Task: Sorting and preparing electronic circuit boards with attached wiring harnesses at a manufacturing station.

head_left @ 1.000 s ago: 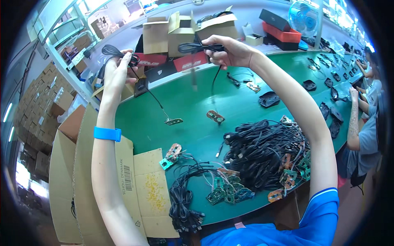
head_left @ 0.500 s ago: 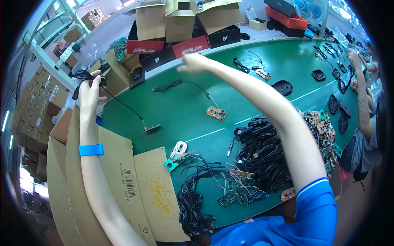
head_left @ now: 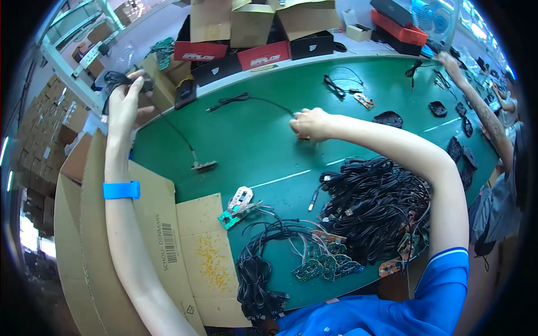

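My left hand [head_left: 124,106], at the far left, is closed on a coiled black cable [head_left: 116,80]. The cable's loose length runs down to a small circuit board [head_left: 204,166] near the bench's left part. Mid-bench, my right hand [head_left: 314,124] has its fingers closed over an orange circuit board [head_left: 303,136], which they mostly hide. From that board a second black cable [head_left: 263,100] stretches left to a tied bundle [head_left: 232,99] lying on the green bench.
A big heap of black cables [head_left: 370,210] with boards lies before me. Green boards [head_left: 330,265] and another cable bundle [head_left: 260,283] sit nearer. An open carton [head_left: 151,224] stands at left. Boxes [head_left: 263,56] line the far edge. A co-worker's arm [head_left: 482,106] reaches in at right.
My right hand has come down and right, from above the far cable bundle to the orange circuit board. My left hand still holds its cable. The co-worker's arm has shifted left.
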`<state>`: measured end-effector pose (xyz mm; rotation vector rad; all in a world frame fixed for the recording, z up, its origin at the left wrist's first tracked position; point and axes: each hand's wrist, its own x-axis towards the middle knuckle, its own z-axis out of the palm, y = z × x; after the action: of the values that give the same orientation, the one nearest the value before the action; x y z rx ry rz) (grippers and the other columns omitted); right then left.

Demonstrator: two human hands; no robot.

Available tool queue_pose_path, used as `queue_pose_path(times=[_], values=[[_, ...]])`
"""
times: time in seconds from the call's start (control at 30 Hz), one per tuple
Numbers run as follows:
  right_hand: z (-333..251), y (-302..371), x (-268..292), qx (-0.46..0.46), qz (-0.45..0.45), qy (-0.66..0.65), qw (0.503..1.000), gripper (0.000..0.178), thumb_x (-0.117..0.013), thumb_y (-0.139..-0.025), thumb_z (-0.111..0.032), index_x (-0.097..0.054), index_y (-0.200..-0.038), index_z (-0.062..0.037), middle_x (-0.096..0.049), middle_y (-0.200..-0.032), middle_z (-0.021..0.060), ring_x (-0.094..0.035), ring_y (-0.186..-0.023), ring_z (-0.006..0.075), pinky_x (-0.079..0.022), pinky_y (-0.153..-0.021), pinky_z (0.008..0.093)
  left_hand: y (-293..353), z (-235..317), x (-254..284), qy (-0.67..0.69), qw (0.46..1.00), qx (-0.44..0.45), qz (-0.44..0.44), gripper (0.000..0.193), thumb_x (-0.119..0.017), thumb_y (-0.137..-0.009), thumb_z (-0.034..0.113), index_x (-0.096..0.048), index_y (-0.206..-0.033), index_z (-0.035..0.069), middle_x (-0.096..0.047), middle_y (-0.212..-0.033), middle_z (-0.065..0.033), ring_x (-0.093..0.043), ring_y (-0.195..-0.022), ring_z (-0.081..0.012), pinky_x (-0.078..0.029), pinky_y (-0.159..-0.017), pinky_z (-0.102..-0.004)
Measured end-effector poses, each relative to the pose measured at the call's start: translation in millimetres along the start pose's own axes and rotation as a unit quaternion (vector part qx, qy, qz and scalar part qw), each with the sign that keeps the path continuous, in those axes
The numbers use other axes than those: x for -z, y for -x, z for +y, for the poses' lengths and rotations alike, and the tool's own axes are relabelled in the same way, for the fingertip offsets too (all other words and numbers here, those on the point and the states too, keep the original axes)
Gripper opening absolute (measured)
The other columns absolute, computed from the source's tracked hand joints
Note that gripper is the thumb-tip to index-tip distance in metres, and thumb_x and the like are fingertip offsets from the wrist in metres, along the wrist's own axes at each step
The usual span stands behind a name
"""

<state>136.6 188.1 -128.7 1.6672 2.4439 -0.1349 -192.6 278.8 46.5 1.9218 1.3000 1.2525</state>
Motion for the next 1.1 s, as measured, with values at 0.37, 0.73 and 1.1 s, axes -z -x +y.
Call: queue_pose_path(times=[0.37,0.73,1.1], values=[[-99,-77,21,0.060,0.303,-0.161,0.937,0.059,-0.076,-0.071,-0.019,-0.046,-0.119,-0.0017,-0.064,-0.099,0.0183,-0.063,-0.091,0.0348,-0.055,-0.077,0.0433,2,49,-9,0.214,0.965,-0.047,-0.141,0.039,-0.054,-0.095,0.034,-0.060,-0.120,0.005,-0.062,-0.105,-0.0098,-0.064,-0.089,-0.0173,-0.052,-0.061,-0.0235],[-119,-43,23,0.057,0.184,-0.211,0.958,0.047,-0.070,-0.079,-0.023,-0.045,-0.107,0.0062,-0.066,-0.084,0.0226,-0.068,-0.073,0.0378,-0.056,-0.064,0.0445,-54,-46,-6,-0.257,0.946,0.019,-0.195,0.029,-0.053,-0.090,0.014,-0.061,-0.118,0.008,-0.065,-0.102,-0.0059,-0.063,-0.084,-0.0175,-0.053,-0.058,-0.0278],[-111,137,64,0.124,0.174,-0.145,0.966,0.038,-0.064,-0.083,-0.014,-0.049,-0.113,0.0026,-0.061,-0.089,0.0167,-0.062,-0.083,0.0283,-0.054,-0.061,0.0355,-53,-200,13,-0.385,0.922,-0.020,0.020,0.076,-0.056,-0.076,-0.002,-0.026,-0.146,-0.003,-0.040,-0.143,-0.0268,-0.041,-0.132,-0.0398,-0.036,-0.108,-0.0410]])
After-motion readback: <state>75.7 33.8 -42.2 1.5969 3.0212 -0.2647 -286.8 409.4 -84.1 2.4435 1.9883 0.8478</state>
